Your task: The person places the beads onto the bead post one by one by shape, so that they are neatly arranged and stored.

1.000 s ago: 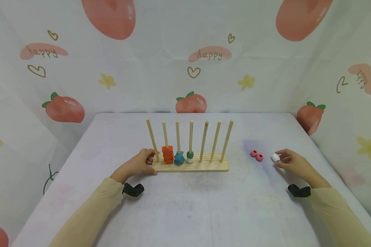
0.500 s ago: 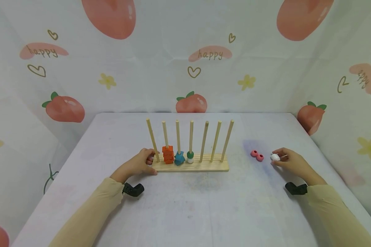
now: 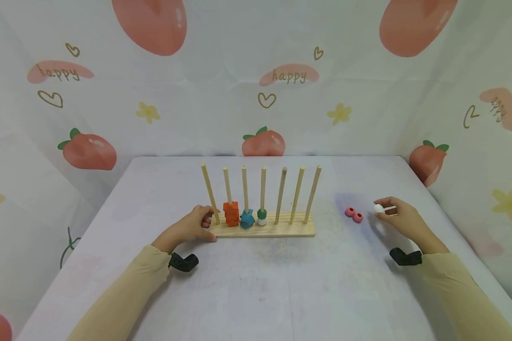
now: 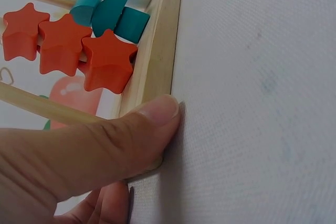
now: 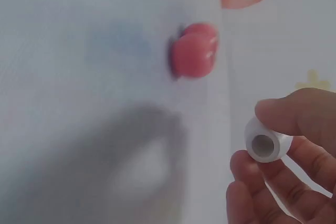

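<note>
My left hand (image 3: 192, 225) grips the left end of a wooden peg stand (image 3: 288, 230), its thumb pressed on the front edge in the left wrist view. Seven upright pegs rise from the base. Orange star beads (image 4: 109, 61) are stacked on the second peg, blue-teal beads (image 3: 247, 219) on the third, and a green bead (image 3: 262, 213) over a white bead (image 3: 262, 221) on the fourth. At the right, my right hand (image 3: 403, 220) pinches a white bead (image 5: 262, 142) between thumb and fingers, its hole showing in the right wrist view.
Two pink beads (image 3: 354, 214) lie side by side on the white-covered table (image 3: 260, 293), between the stand and my right hand. A peach-patterned cloth (image 3: 222, 94) hangs behind the table. Black wrist cameras (image 3: 184, 262) sit at both cuffs.
My right hand has lifted the white bead a little off the table and shifted slightly left. The left hand and the peg stand have stayed in place.
</note>
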